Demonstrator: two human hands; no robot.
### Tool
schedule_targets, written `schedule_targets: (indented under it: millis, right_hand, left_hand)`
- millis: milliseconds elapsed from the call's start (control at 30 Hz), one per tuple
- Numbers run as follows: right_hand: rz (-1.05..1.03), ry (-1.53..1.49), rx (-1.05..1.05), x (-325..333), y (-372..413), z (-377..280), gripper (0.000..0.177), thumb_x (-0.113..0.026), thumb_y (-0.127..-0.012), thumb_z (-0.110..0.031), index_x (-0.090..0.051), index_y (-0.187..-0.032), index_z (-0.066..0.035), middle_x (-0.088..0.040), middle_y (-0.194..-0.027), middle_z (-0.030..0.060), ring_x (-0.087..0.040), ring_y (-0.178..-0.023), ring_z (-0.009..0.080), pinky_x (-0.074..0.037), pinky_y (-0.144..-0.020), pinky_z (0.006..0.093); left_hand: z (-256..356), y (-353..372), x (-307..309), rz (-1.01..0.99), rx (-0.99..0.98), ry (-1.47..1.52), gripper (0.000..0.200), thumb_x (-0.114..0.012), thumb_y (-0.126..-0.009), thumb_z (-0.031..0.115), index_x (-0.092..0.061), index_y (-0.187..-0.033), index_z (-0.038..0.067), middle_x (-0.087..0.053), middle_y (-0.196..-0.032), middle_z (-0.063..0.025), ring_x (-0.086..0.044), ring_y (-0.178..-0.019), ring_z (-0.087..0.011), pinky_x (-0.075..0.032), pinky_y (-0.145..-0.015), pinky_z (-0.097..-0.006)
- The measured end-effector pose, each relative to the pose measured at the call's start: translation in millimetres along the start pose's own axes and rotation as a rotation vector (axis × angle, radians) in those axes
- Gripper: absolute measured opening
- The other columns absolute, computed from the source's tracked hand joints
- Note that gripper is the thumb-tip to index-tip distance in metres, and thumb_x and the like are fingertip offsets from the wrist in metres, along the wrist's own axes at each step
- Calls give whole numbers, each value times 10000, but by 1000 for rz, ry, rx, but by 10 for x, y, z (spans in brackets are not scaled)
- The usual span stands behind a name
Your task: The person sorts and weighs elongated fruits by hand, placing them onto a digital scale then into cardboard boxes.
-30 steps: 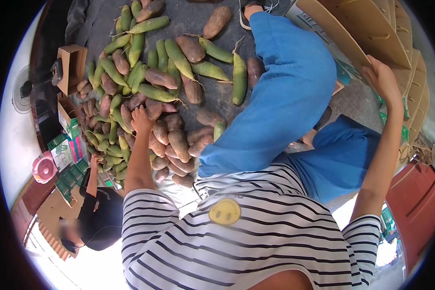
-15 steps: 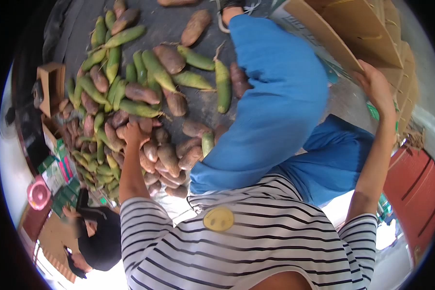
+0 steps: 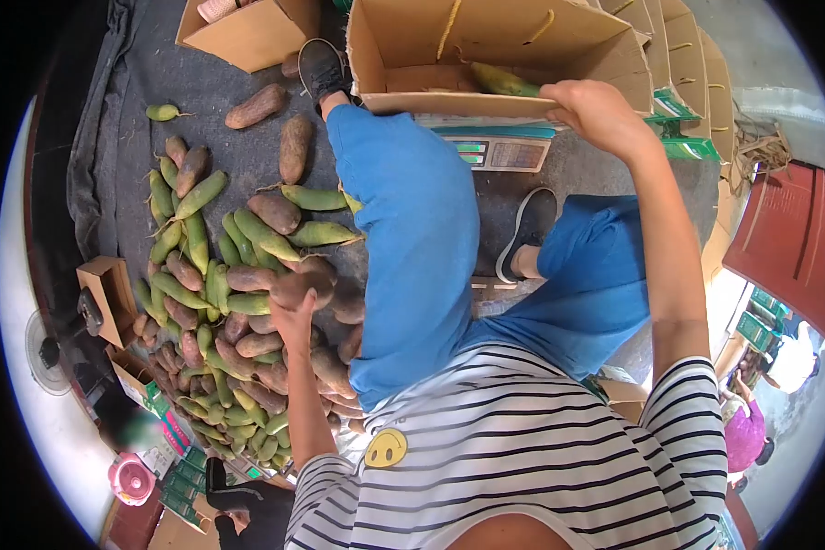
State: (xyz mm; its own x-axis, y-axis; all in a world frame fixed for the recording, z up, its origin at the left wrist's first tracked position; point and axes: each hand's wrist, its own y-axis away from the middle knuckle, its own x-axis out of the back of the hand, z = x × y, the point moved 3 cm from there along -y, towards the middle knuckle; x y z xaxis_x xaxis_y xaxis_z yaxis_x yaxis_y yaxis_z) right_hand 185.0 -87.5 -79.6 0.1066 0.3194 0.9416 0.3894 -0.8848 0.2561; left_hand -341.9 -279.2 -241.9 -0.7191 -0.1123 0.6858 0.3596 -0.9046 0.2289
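My left hand (image 3: 293, 316) is over the heap of roots, closed around a reddish-brown root (image 3: 290, 286); motion blurs its fingers a little. Green radishes (image 3: 266, 236) and more reddish-brown roots (image 3: 275, 212) lie around it on dark cloth. On the other side, my right hand (image 3: 599, 115) grips the near rim of an upright cardboard box (image 3: 504, 105). Inside that box, a green radish (image 3: 502, 81) lies with one end close to my fingers. Below the box, a scale (image 3: 513, 154) with lit green displays shows partly.
Several more open cartons (image 3: 683, 55) stand in a row beyond the box. Another carton (image 3: 247, 37) is at the top left. My shoes (image 3: 527, 229) rest on the floor. A co-worker in dark clothes (image 3: 257, 513) is at the lower left; other people (image 3: 745, 431) are at the far right.
The view has swung toward the box, showing its inside and the scale. My left hand has moved slightly along the heap toward my leg. My right hand stays on the box.
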Motion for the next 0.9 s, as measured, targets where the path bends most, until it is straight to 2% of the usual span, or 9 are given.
schedule_targets:
  millis: [67, 300, 400, 433, 500, 567, 700, 800, 900]
  right_hand:
    - [33, -57, 6, -16, -28, -16, 219, -602, -819, -127, -584, -1010, -23, -624, -933, 187, -579, -896, 385, -455, -745, 460]
    - [59, -100, 53, -111, -47, 37, 245, -601, -819, -106, -570, -1040, -5, -616, -955, 211, -569, -923, 401, -457, -771, 444]
    - [21, -127, 48, -86, -65, 41, 266, -602, -823, -111, -572, -1068, -11, -619, -976, 218, -572, -941, 398, -459, -786, 439]
    - [2, -141, 43, -60, -62, 29, 281, -603, -826, -126, -575, -1084, -17, -624, -977, 218, -578, -942, 394, -460, -789, 443]
    - [74, -154, 66, -88, -17, 13, 292, -602, -830, -136, -575, -1096, -18, -625, -977, 222, -582, -940, 390, -458, -789, 443]
    - [31, -161, 60, -85, -43, 27, 286, -602, -830, -136, -574, -1088, -15, -622, -977, 225, -578, -944, 391, -455, -793, 443]
    - [111, -108, 118, -150, -5, 119, 265, -596, -831, -128, -570, -1068, -11, -615, -975, 229, -570, -946, 392, -450, -793, 444]
    - [-6, -117, 27, -18, -40, 55, 257, -588, -834, -118, -565, -1065, -8, -614, -972, 228, -569, -949, 391, -447, -793, 447]
    - [13, -181, 50, -56, -66, 11, 260, -588, -839, -118, -561, -1070, -4, -614, -975, 225, -572, -944, 395, -449, -792, 428]
  left_hand:
    - [619, -69, 42, 102, 44, 148, 614, -832, -669, 199, -506, -1135, -34, -588, -1087, -143, -571, -990, -221, -454, -871, -336]
    - [3131, -217, 244, 183, -814, 380, 366, -784, -703, 59, -640, -1021, -53, -673, -974, -114, -648, -879, -184, -518, -795, -301]
    - [3969, -144, 34, 12, -798, 238, 350, -773, -746, 150, -645, -1018, -28, -676, -935, -101, -645, -748, -161, -515, -713, -276]
    - [4093, -144, -41, -140, -717, 502, 513, -778, -753, 200, -536, -1136, -41, -607, -1072, -105, -582, -922, -166, -464, -822, -286]
    - [3907, -422, -221, -147, -650, 679, 679, -785, -735, 221, -427, -1249, -41, -528, -1196, -173, -520, -1112, -244, -430, -920, -348]
    - [3589, -423, -49, -106, -576, 562, 398, -712, -825, 188, -553, -1124, -21, -620, -1058, -100, -577, -1015, -151, -460, -863, -273]
    - [1816, -560, 9, 57, -320, 63, 341, -718, -804, 234, -581, -999, -11, -605, -891, -85, -574, -826, -143, -474, -748, -284]
    - [104, -202, 80, -141, -7, -105, 337, -704, -800, 232, -553, -957, -25, -573, -816, -98, -536, -720, -189, -447, -667, -313]
    - [-1071, 475, 335, -53, 131, -421, 473, -754, -715, 261, -577, -1039, -34, -645, -922, -187, -631, -880, -295, -494, -776, -357]
